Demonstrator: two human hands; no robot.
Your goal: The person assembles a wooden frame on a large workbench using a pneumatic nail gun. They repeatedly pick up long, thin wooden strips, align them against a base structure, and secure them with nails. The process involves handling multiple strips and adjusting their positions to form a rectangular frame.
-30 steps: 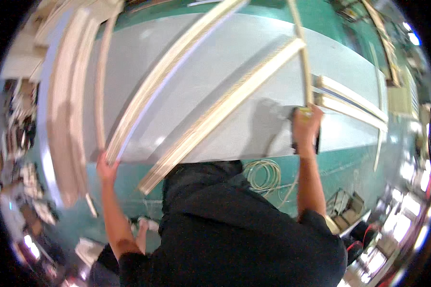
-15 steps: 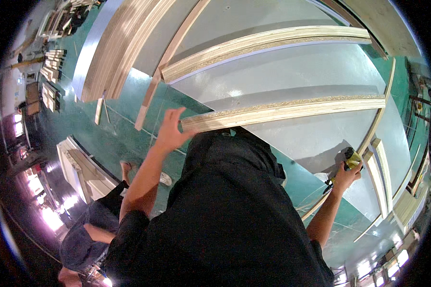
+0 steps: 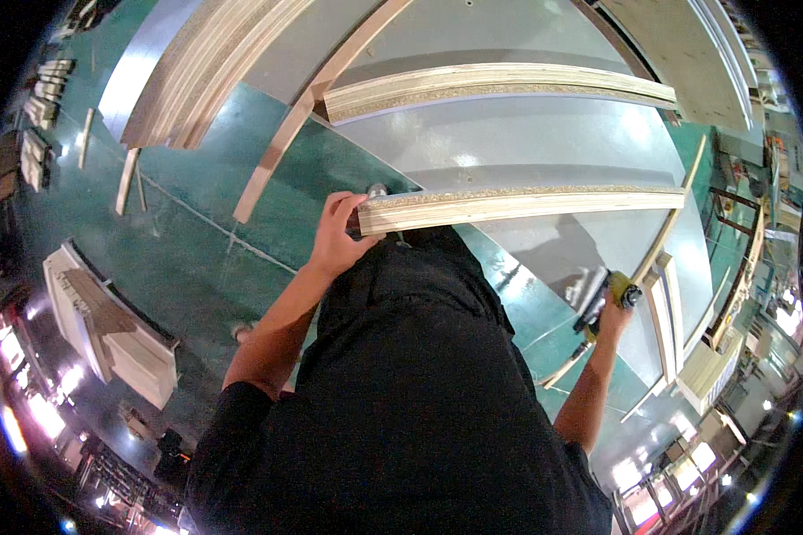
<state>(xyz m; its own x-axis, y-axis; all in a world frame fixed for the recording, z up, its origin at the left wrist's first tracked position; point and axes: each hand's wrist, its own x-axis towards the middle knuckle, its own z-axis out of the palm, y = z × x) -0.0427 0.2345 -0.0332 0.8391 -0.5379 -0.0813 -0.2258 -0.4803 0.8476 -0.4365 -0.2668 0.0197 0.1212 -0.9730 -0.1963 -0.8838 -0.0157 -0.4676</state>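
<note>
The left hand (image 3: 337,236) is at the near end of a long, pale beam of layered wood (image 3: 526,203), which lies across a wide, flat grey panel (image 3: 509,138), its near end beyond the panel's edge. The thumb is at the lower side of this end and the fingers are at the upper side; I cannot tell if they press on it. The right hand (image 3: 614,323) is closed firmly around a yellow-and-black handheld power tool (image 3: 620,290), held near a thin, pale wooden strip (image 3: 674,227). Any lettering on the tool is too small and blurred to read.

One second ago, the left hand was at the near end of the second layered wooden beam (image 3: 509,85), farther from the body. Half a second ago, its fingers were more widely spread beside the first beam. The right hand has kept the same tool. The co-worker's dark clothing, visible then at the lower left, has gone from this place.
</note>
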